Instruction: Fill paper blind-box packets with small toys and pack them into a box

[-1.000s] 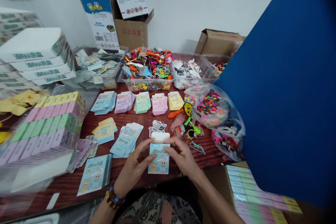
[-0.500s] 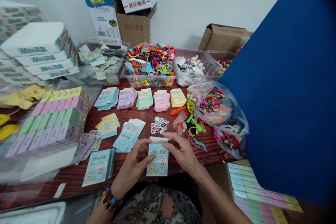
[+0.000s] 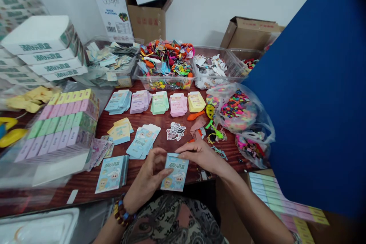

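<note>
Between both hands' fingertips sits a small light-blue cardboard packet (image 3: 175,171): left hand (image 3: 148,181) pinches its side, right hand (image 3: 200,155) presses fingers together on its top flap. Closing looks underway; tucking needs firm pressure.

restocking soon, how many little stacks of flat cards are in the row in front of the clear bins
5, left to right: blue stack, lilac stack, green stack, pink stack, yellow stack. Other loose piles lie nearer the hands, outside that row.
</note>
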Demonstrator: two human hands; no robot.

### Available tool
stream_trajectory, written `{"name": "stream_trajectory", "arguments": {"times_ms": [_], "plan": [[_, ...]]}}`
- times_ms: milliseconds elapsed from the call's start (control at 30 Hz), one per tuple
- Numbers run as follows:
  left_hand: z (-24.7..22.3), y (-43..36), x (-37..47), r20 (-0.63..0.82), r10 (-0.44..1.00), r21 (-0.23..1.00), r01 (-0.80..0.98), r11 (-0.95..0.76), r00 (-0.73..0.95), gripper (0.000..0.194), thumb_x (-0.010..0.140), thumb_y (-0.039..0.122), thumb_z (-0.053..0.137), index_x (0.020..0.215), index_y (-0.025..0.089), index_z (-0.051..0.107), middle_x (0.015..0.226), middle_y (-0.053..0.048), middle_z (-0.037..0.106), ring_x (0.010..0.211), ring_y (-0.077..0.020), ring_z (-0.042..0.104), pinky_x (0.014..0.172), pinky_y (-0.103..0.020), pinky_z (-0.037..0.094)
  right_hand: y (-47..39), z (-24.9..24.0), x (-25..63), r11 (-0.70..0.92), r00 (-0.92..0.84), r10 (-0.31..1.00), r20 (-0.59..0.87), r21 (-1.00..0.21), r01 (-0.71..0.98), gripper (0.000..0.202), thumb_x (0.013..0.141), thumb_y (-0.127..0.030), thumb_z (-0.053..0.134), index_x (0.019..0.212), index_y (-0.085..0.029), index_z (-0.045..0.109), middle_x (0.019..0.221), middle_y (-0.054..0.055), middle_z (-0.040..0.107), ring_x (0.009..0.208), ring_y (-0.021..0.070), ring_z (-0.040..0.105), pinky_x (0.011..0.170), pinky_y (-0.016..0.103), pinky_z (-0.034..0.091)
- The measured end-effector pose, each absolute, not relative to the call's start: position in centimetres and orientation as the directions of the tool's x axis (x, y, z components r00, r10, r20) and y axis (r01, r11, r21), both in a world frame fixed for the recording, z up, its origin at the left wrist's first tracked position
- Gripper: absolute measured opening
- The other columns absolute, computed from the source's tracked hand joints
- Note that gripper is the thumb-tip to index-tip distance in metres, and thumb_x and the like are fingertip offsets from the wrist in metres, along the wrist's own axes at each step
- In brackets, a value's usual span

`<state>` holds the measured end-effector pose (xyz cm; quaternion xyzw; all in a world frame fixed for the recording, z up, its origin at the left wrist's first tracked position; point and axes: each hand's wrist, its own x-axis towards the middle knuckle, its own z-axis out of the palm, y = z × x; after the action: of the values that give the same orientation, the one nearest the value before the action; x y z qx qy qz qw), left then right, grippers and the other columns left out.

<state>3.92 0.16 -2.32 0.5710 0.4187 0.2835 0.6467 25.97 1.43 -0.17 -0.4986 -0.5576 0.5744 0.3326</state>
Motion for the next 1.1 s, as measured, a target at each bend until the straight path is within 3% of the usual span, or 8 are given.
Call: {"name": "stream_trajectory", "arguments": {"times_ms": [200,367,467,633,800,1000,1100], "plan": [[-1.9,0.2,4.1,-0.207,0.828,0.978,0.083,0.193,0.521,0.039,0.09,0.033,0.061,0.119,0.025,0.036,0.104,-0.003,0.067,0.089,-0.0173,0.066,0.08,-0.032,0.052,1.0,0.0,26.0,-0.129,-0.26,0.949,-0.176,-0.974,0.187,0.015,0.081,-0.028,0.067,0.089,-0.024,0.079,0.083,0.0,0.078,0.074,0.0176,0.068,0.069,0.028,0.05],[-1.9,0.2,4.3,-0.231,0.838,0.972,0.074,0.224,0.495,0.039,0.089,0.032,0.062,0.119,0.025,0.037,0.111,-0.005,0.068,0.095,-0.0192,0.067,0.084,-0.034,0.053,0.9,0.2,26.1,-0.081,-0.249,0.955,-0.16,-0.95,0.301,0.018,0.084,-0.021,0.064,0.093,-0.024,0.079,0.088,0.001,0.079,0.077,0.019,0.072,0.071,0.028,0.053],[-2.1,0.3,4.4,-0.254,0.843,0.966,0.078,0.247,0.475,0.041,0.09,0.033,0.062,0.122,0.025,0.037,0.114,-0.005,0.067,0.098,-0.0198,0.067,0.086,-0.035,0.054,0.9,0.4,26.2,0.072,-0.307,0.95,-0.049,-0.925,0.372,0.024,0.088,-0.016,0.059,0.099,-0.026,0.078,0.096,0.001,0.078,0.085,0.0188,0.073,0.077,0.029,0.054],[-2.5,0.6,4.5,-0.219,0.847,0.976,0.106,0.192,0.484,0.051,0.092,0.036,0.059,0.137,0.027,0.038,0.123,-0.006,0.065,0.108,-0.0214,0.064,0.093,-0.036,0.052,-0.2,0.1,26.3,0.31,-0.384,0.913,0.137,-0.845,0.436,0.029,0.095,-0.022,0.056,0.12,-0.022,0.07,0.115,0.006,0.073,0.105,0.0191,0.068,0.093,0.031,0.052],[-2.6,0.9,4.5,-0.185,0.839,0.981,0.14,0.131,0.511,0.049,0.091,0.037,0.06,0.138,0.028,0.047,0.138,-0.004,0.059,0.125,-0.0223,0.056,0.104,-0.035,0.046,-1.8,-1.7,26.1,0.288,-0.262,0.945,0.193,-0.873,0.393,0.034,0.094,-0.023,0.059,0.127,-0.023,0.064,0.122,0.006,0.069,0.112,0.0178,0.064,0.098,0.03,0.05],[-2.9,1.2,4.5,-0.172,0.831,0.98,0.173,0.093,0.529,0.033,0.089,0.036,0.062,0.119,0.024,0.06,0.127,-0.004,0.066,0.11,-0.0203,0.063,0.095,-0.03,0.05,-1.6,-3.1,25.9,0.269,-0.241,0.947,0.211,-0.932,0.242,0.022,0.091,-0.021,0.063,0.11,-0.024,0.073,0.109,0.006,0.072,0.101,0.0176,0.067,0.089,0.029,0.052],[-3.3,1.4,4.3,-0.196,0.816,0.979,0.158,0.13,0.544,0.034,0.09,0.036,0.061,0.121,0.022,0.058,0.121,-0.005,0.068,0.101,-0.0194,0.066,0.088,-0.03,0.053,-1.7,-3.6,25.8,0.22,-0.209,0.963,0.171,-0.946,0.238,0.022,0.089,-0.023,0.065,0.11,-0.024,0.073,0.108,0.005,0.071,0.1,0.0177,0.066,0.09,0.03,0.051]]}}
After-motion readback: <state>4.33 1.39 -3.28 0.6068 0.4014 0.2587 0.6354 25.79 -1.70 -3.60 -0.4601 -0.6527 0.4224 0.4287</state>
